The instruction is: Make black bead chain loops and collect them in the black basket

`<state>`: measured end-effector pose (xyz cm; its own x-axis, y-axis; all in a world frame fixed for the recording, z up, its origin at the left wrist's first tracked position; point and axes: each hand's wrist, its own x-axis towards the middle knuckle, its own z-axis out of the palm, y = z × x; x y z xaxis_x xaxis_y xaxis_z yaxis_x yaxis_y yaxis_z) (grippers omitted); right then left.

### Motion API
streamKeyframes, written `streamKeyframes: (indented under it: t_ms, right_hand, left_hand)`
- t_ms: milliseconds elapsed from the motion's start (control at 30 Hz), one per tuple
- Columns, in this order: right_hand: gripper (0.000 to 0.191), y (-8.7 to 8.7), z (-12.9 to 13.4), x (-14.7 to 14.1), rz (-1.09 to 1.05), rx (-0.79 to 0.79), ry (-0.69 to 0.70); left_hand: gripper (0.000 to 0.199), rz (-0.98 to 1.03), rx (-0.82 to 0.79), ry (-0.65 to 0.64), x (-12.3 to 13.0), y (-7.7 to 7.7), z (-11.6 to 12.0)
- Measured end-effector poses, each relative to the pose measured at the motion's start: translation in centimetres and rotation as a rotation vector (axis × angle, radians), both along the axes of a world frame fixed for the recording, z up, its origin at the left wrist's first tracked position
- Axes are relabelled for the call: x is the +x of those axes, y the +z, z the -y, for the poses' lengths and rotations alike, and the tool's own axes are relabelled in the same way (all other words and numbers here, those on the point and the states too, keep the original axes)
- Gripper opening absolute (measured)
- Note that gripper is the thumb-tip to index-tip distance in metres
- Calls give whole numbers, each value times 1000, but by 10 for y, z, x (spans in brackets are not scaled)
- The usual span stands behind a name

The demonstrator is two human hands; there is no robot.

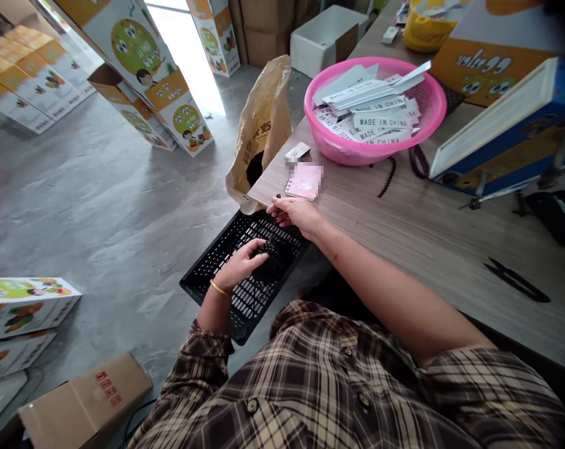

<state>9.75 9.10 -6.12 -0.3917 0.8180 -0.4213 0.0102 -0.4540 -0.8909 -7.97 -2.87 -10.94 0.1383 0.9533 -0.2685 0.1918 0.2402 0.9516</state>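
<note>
Black knobbly cord bunched in a perforated crate.

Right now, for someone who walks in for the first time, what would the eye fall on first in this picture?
A bright pink round plastic basket stands on the wooden table, heaped with white "MADE IN CHINA" labels. To the left, tall printed cardboard boxes with green circles stand on the grey concrete floor. Nearest the camera, below the table edge, a black perforated plastic tray holds a dark clump.
</note>
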Motion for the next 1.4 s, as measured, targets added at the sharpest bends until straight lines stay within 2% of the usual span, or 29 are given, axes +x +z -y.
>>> streamKeyframes:
  t_ms: [33,100,200,367,467,567,700,800,900,1000,1100,1167,1233,1300,1400]
  right_hand:
    - [33,-1,0,0,25,15,-3]
    - [30,-1,1,1,56,19,-13]
    - [26,2,5,2,41,-16,-14]
    - [22,-1,9,5,-52,-111,-21]
    - [24,-5,7,9,-61,-118,-24]
    - [26,-8,5,13,-62,-96,16]
    - [28,-6,4,14,-47,-73,45]
    - [29,-3,5,14,-26,-59,66]
    - [28,2,5,13,-6,-11,91]
    - [25,9,5,10,63,99,105]
    - [23,18,7,3,100,174,146]
    - [24,23,9,-4,60,170,206]
    - [26,26,9,-10,13,148,270]
    - [25,23,8,-14,3,148,294]
    - [13,9,5,-10,95,242,154]
  left_hand:
    - [34,-57,27,7,2,0,-1]
    - [30,-143,66,116,7,-1,-3]
    - [30,-106,43,246,11,-4,-4]
    - [31,42,52,143,7,1,-2]
    - [32,44,50,104,5,3,-2]
    - [24,-128,80,205,2,0,-4]
    - [15,-489,402,322,-3,-2,-8]
    - [13,-594,535,356,-7,3,-8]
    - [16,-554,450,339,-6,12,-5]
    - [15,-461,373,238,0,21,-2]
    - [38,-388,361,182,4,24,-6]
    - [43,-290,290,138,6,23,-11]
    - [37,-228,219,67,6,21,-17]
    - [29,-270,201,37,7,23,-22]
    - [22,-401,206,143,10,32,-28]
